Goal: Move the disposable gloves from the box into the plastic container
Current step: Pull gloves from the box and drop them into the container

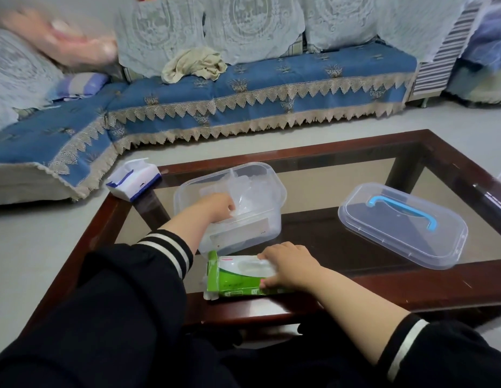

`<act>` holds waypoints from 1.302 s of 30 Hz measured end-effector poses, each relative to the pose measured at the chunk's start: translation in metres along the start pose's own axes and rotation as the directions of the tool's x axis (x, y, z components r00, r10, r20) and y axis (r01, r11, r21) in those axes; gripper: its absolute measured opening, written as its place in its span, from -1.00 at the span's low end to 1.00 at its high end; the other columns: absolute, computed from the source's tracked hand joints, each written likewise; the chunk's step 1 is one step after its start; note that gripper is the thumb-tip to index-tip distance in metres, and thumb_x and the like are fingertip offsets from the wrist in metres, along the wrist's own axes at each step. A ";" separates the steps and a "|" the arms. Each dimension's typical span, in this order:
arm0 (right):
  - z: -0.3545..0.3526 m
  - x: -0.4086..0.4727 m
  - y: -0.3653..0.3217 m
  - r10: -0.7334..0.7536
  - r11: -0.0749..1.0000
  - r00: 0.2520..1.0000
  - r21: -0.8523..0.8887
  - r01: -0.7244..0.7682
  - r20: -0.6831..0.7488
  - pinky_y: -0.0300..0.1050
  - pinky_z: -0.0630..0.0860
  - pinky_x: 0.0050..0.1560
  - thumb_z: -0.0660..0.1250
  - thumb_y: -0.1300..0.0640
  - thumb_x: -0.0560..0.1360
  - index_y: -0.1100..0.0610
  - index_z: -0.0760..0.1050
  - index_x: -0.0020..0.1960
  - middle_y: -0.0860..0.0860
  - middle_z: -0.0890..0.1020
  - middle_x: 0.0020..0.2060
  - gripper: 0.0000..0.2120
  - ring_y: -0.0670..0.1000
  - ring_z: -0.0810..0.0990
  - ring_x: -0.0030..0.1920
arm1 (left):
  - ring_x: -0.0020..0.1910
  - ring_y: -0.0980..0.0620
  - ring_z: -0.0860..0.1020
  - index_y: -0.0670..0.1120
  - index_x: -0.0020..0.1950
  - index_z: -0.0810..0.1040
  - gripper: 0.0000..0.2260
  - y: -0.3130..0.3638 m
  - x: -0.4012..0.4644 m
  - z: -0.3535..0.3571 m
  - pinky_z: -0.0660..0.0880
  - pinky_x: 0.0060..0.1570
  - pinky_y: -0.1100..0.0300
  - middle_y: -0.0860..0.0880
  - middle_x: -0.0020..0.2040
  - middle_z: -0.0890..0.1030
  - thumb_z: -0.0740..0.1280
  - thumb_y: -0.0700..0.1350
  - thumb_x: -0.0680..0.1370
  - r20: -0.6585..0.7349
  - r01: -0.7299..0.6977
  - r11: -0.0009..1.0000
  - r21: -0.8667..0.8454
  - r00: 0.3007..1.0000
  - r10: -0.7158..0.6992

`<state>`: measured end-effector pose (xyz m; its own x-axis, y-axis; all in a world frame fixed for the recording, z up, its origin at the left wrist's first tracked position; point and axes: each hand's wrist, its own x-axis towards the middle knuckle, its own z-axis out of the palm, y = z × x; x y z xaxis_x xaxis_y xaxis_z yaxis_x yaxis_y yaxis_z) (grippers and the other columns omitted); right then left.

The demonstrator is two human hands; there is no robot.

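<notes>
A clear plastic container [267,189] stands on the glass table with clear disposable gloves [245,191] bunched inside. My left hand [215,205] reaches over its near rim and grips some of those gloves. In front of it lies the green and white glove box [229,278], its top opening showing clear film. My right hand [288,264] holds the box's right end, fingers curled over its top and thumb at its front side.
The container's clear lid [403,233] with a blue handle lies to the right on the glass table [355,169], which has a dark wood frame. A blue and white tissue pack [133,179] sits at the table's far left corner. A sofa stands beyond. A blurred hand [64,37] shows top left.
</notes>
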<state>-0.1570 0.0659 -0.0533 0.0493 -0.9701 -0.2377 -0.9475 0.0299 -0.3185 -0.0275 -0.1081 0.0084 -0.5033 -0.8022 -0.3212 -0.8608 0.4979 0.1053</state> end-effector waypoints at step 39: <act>0.004 0.002 -0.039 0.149 0.725 0.897 0.663 0.187 -0.416 -0.25 0.42 -0.08 0.41 0.18 0.48 0.11 0.58 -0.18 -0.12 0.59 -0.28 -0.93 -0.20 0.51 -0.21 | 0.21 -0.04 0.47 0.09 0.19 0.58 -0.59 0.003 -0.101 0.112 0.43 0.22 -0.04 0.02 0.15 0.57 0.52 0.06 0.37 -0.202 -0.109 0.847 -0.520 0.979 0.002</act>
<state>-0.1191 0.0640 -0.0448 -0.2280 -0.9661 0.1209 -0.4685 0.0001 -0.8834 0.0289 0.0113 -0.0639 -0.5097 -0.8513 -0.1246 -0.7136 0.3374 0.6139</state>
